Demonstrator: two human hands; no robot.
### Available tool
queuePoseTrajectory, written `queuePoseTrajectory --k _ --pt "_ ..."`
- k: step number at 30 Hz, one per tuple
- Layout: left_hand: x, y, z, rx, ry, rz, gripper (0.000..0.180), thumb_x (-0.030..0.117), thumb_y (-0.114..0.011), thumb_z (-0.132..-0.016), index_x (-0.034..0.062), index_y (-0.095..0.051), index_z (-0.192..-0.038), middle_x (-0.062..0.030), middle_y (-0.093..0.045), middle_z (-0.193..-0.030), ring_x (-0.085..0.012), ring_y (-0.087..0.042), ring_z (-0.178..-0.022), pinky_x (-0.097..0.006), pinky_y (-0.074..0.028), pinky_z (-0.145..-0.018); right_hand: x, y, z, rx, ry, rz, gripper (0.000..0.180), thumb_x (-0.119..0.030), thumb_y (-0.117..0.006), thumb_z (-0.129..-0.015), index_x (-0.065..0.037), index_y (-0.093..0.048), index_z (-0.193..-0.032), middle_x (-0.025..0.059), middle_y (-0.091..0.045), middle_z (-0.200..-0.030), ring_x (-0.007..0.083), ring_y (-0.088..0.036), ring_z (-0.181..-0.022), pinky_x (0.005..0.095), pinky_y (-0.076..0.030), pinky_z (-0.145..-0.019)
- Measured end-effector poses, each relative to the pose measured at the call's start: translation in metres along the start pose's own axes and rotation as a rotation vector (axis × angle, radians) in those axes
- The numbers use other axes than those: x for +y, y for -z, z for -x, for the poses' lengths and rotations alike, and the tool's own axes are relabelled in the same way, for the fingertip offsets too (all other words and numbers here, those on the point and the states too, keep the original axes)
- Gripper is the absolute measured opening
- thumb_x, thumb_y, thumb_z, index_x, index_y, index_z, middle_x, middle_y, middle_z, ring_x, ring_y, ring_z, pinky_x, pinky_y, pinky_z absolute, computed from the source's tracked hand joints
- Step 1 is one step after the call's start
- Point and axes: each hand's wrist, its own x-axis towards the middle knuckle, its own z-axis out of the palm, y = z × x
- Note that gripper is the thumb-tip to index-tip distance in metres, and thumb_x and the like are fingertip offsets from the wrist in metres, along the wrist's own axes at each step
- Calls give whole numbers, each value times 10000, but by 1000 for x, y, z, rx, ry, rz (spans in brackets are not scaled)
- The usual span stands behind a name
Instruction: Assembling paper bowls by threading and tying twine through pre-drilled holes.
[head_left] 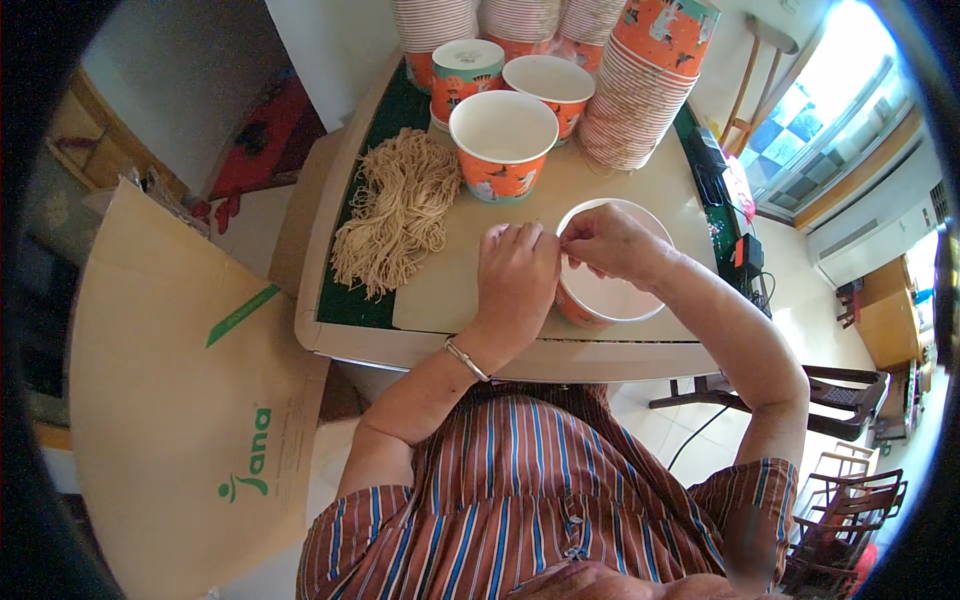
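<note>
An orange paper bucket [630, 300] with a white inside stands near the table's front edge. At its left rim my left hand [517, 275] is closed, fingers curled, with a bracelet on the wrist. My right hand [612, 240] reaches over the bucket's opening, its thumb and fingers pinched close to the left hand's fingertips. What the two hands hold between them is too small to make out. A bundle of beige cotton strings [400, 205] lies left of the hands. Behind them stand an upright bucket [500, 180], another open bucket [565, 115] and an upturned bucket [468, 85].
Tall stacks of nested buckets [640, 105] line the table's far side. Black power adapters [745, 255] with cables lie along the right edge. A large cardboard box [180, 400] stands left of the table [480, 355]. A dark chair [840, 400] is at the right, a wooden crutch [755, 80] behind.
</note>
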Motion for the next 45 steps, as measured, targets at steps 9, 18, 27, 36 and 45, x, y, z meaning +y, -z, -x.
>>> queuePoseTrajectory --k 9,18,27,36,45 --pt "6 0 -4 -25 -21 -114 67 136 -610 -820 75 -582 -811 -81 -561 -838 -255 -583 -848 -467 -434 -911 -22 4 9 -1 -47 76 144 -87 -596 -842 25 -687 -850 47 -649 -690 87 -532 -507 250 -413 -444" --pt "6 -2 -8 -7 -35 -33 162 118 -689 -764 65 -541 -804 -104 -538 -810 -308 -582 -853 -478 -432 -897 -11 5 5 -32 -12 75 156 -98 -586 -839 8 -700 -843 38 -643 -677 92 -541 -515 254 -420 -453" --pt "-14 7 -16 -194 104 341 108 66 -684 -783 14 -598 -823 -128 -604 -793 -299 -614 -753 -403 -490 -736 -1 8 2 -45 -44 23 154 -143 -603 -863 -23 -698 -874 36 -632 -658 124 -562 -527 297 -460 -479" --pt "-18 9 -17 -270 303 561 101 61 -691 -804 2 -631 -860 -122 -655 -826 -231 -656 -707 -337 -522 -646 13 14 5 78 273 174 228 -142 -660 -839 -32 -646 -1038 47 -640 -748 131 -590 -613 290 -478 -580" --pt "-17 7 -18 -253 295 594 84 48 -685 -804 2 -626 -844 -120 -644 -806 -236 -649 -668 -338 -519 -627 25 10 2 194 319 194 208 -180 -688 -822 -26 -672 -961 66 -638 -756 165 -603 -698 323 -490 -661"
